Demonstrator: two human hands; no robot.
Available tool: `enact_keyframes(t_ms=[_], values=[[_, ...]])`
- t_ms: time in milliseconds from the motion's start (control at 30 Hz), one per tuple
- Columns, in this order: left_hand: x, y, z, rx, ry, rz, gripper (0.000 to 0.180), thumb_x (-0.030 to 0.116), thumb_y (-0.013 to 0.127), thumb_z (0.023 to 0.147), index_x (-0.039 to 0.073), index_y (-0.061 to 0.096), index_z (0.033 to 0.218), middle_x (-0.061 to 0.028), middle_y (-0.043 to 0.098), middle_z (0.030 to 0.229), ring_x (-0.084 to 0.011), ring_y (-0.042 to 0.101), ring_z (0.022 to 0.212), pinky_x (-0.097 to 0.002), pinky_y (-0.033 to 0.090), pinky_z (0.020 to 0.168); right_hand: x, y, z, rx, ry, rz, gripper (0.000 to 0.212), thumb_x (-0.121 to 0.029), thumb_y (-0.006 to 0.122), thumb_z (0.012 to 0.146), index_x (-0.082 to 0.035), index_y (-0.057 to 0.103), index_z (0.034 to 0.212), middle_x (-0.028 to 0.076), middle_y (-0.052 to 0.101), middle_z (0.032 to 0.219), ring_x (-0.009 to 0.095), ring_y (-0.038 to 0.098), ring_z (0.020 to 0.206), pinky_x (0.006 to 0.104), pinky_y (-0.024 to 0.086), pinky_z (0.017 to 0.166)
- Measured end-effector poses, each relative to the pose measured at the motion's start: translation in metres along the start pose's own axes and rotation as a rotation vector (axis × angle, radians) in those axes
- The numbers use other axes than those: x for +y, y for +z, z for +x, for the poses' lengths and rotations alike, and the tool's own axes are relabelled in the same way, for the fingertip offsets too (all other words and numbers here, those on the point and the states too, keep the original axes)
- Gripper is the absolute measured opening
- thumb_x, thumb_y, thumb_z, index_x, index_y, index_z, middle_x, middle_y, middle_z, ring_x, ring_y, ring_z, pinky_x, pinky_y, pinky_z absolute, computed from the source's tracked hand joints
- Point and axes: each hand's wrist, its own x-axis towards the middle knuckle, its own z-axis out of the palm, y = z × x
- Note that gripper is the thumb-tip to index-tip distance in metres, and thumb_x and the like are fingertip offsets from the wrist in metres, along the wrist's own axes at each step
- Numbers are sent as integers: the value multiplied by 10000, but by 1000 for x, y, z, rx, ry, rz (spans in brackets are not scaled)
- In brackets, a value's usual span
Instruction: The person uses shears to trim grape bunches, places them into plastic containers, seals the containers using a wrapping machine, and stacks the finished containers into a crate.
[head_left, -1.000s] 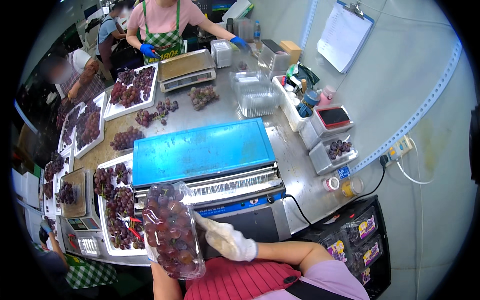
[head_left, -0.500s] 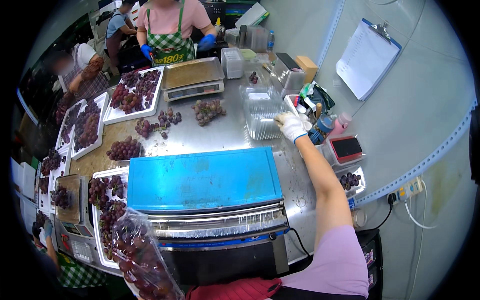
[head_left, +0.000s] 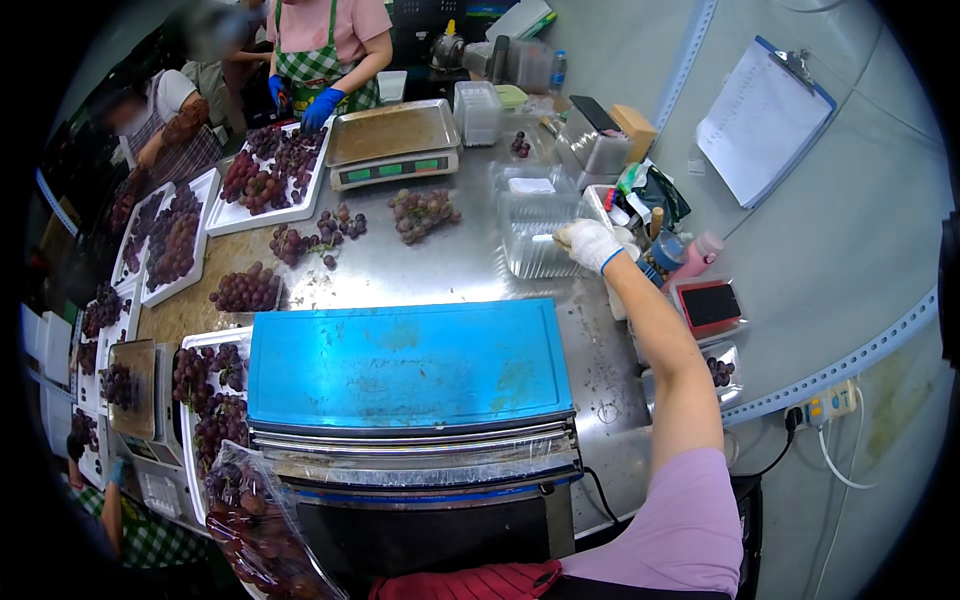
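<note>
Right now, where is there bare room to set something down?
Bare steel lies between the blue cover, the loose grapes and the clear trays at the right hand; a narrower strip, between that cover and the right forearm. Crowded: left, with white trays of grapes, and beyond that forearm, with a pink bottle and red-edged device.

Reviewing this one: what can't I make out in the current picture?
All in the head view:
Left hand: out of sight, behind the film-wrapped grape pack or below the lower edge.
That pack's near end: cut off by the lower edge.
Right hand: at the clear containers; its fingertips are too small to judge the grip.
Clipboard writing: too small.
</note>
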Motion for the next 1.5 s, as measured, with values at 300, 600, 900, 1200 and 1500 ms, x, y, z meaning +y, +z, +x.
enact_keyframes(t_ms=[300,600,900,1200,1500], values=[[6,-10,-5,61,52,-15,359,302,488,991,27,559,1209,-72,631,1045,-172,607,826,-294,519,692,-11,-5,19,-38,0,-102,170,-135,535,837,-53,682,856,195,691,889,360,677,864,467,540,766],[35,-67,6,-324,-154,-797,428,371,450,1020,45,521,1289,-122,618,1194,-244,620,1027,-381,512,924,23,31,-4,-28,134,33,242,-168,487,903,-38,631,1048,235,647,1035,418,600,1002,485,467,856],[24,-121,29,-382,-88,-748,450,330,369,1044,70,426,1406,-171,522,1347,-305,559,1177,-473,447,1044,23,-72,7,700,151,187,336,-221,508,997,38,577,1200,209,642,1143,348,615,1044,367,445,944],[39,-199,50,-540,-52,-819,453,322,425,1035,49,428,1396,-155,525,1348,-276,549,1201,-429,447,1049,-393,-193,-202,503,-591,83,354,-25,651,778,-25,634,1132,169,659,1087,330,649,927,434,517,828],[86,-265,63,-382,-106,-569,437,394,431,1013,79,523,1301,-108,613,1152,-246,606,1016,-444,533,845,-586,-122,-257,-158,-768,274,262,-168,555,851,13,586,1038,134,616,904,244,629,667,360,553,516]])
